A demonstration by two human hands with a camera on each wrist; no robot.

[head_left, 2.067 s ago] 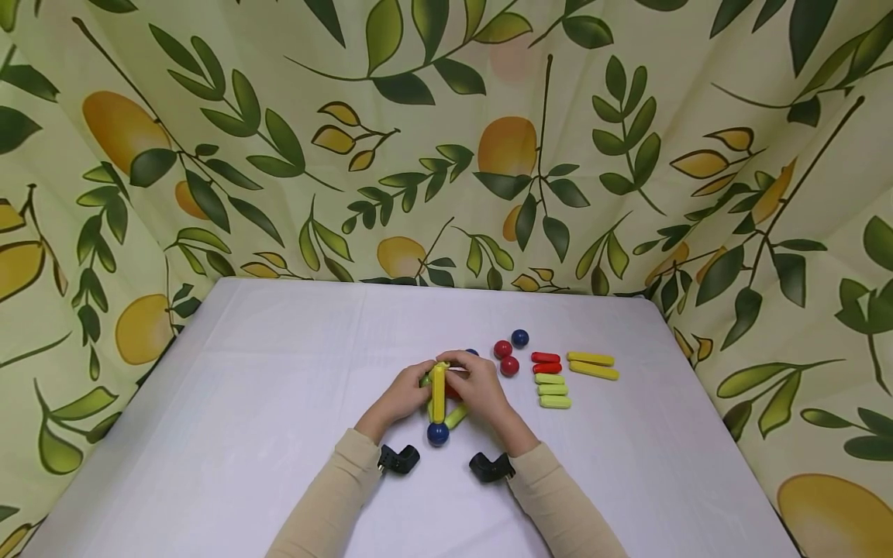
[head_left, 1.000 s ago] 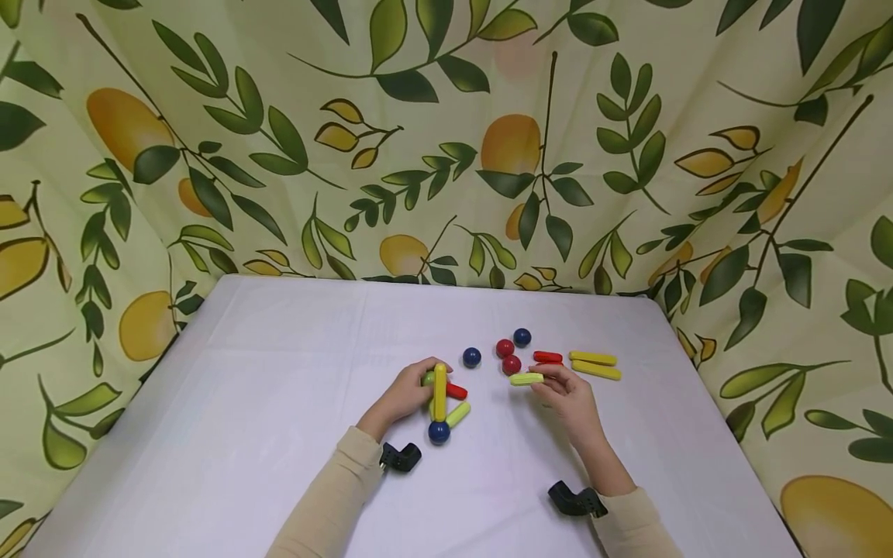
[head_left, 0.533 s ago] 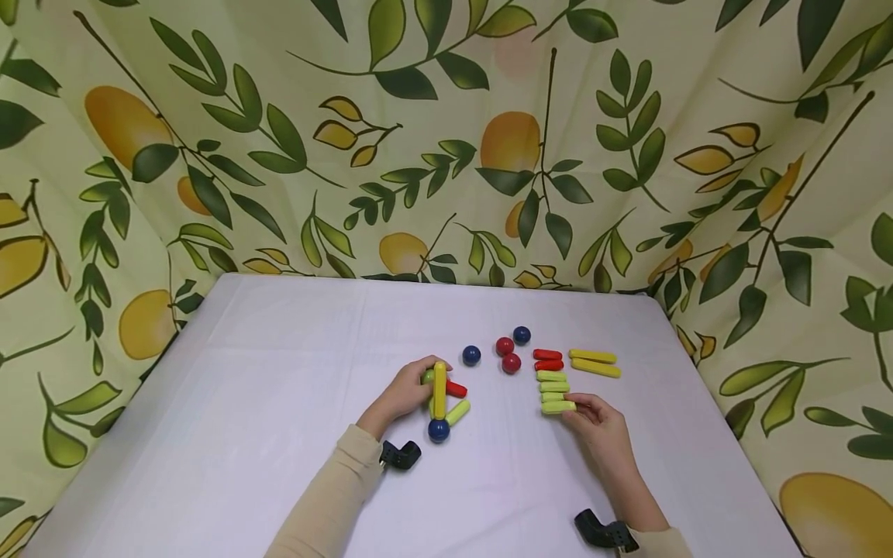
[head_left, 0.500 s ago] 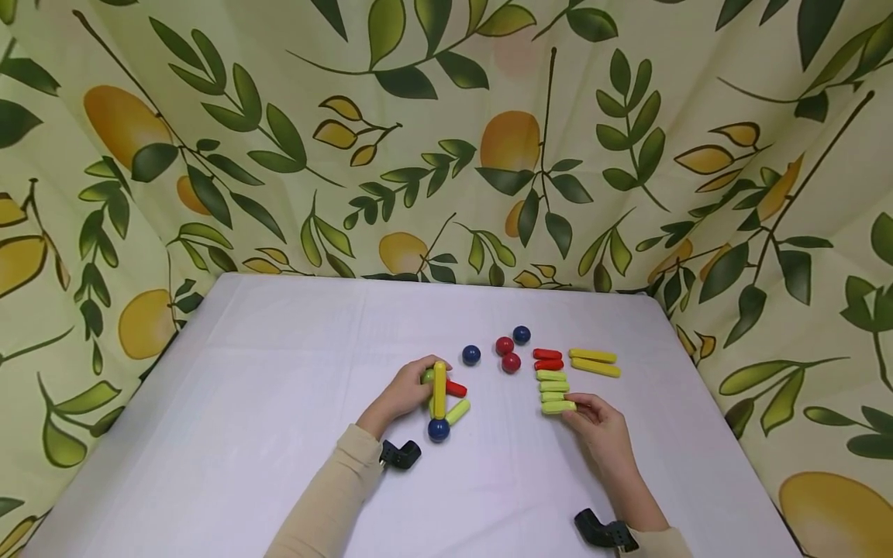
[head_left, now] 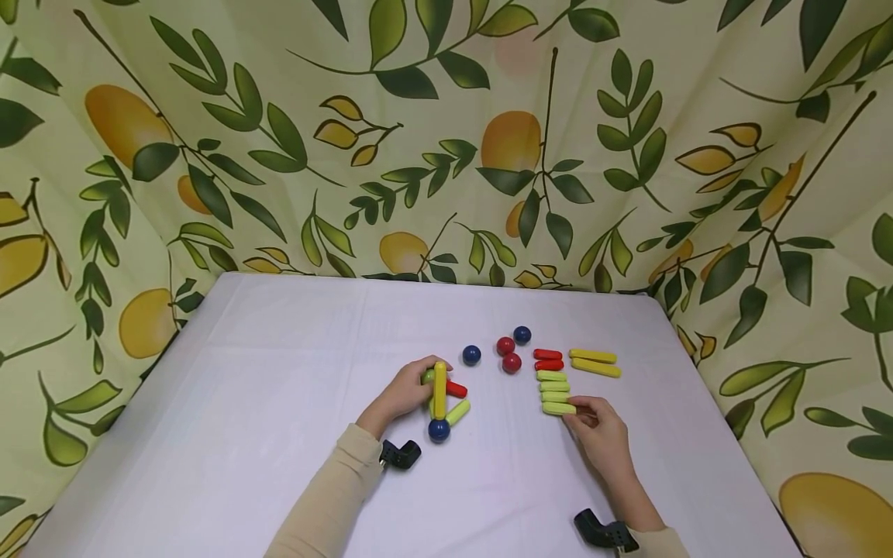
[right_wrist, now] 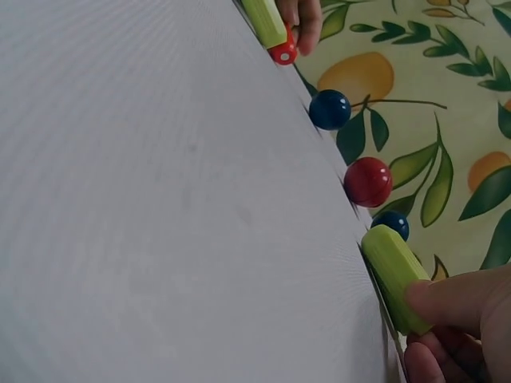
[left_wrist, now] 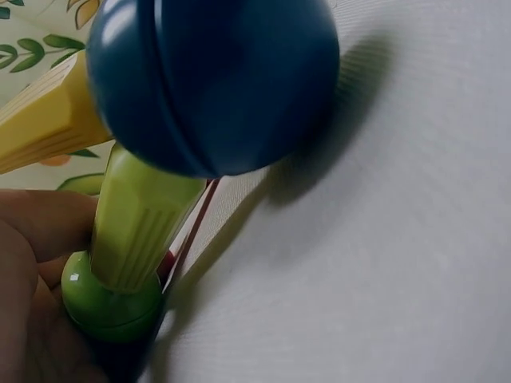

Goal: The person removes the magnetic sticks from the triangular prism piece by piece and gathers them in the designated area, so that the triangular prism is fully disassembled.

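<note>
In the head view my left hand (head_left: 407, 391) grips a small structure at its green ball (head_left: 428, 377). The structure has a yellow stick (head_left: 439, 391), a blue ball (head_left: 439, 430) at its near end, a red stick (head_left: 456, 389) and a light green stick (head_left: 458, 412). The left wrist view shows fingers beside the green ball (left_wrist: 112, 299), a light green stick (left_wrist: 136, 223) joining it to the large blue ball (left_wrist: 215, 80). My right hand (head_left: 605, 438) pinches the nearest light green stick (head_left: 559, 408) of a column, also visible in the right wrist view between thumb and finger.
Behind the hands are a lone blue ball (head_left: 471, 356), two red balls (head_left: 512, 363), another blue ball (head_left: 522, 335), two red sticks (head_left: 548, 365) and two yellow sticks (head_left: 595, 367). A patterned curtain (head_left: 446, 155) hangs beyond the white table (head_left: 279, 349).
My right hand has left the structure, carried a light green stick to the right and brought it to the near end of the column. My left hand has stayed at the green ball.
</note>
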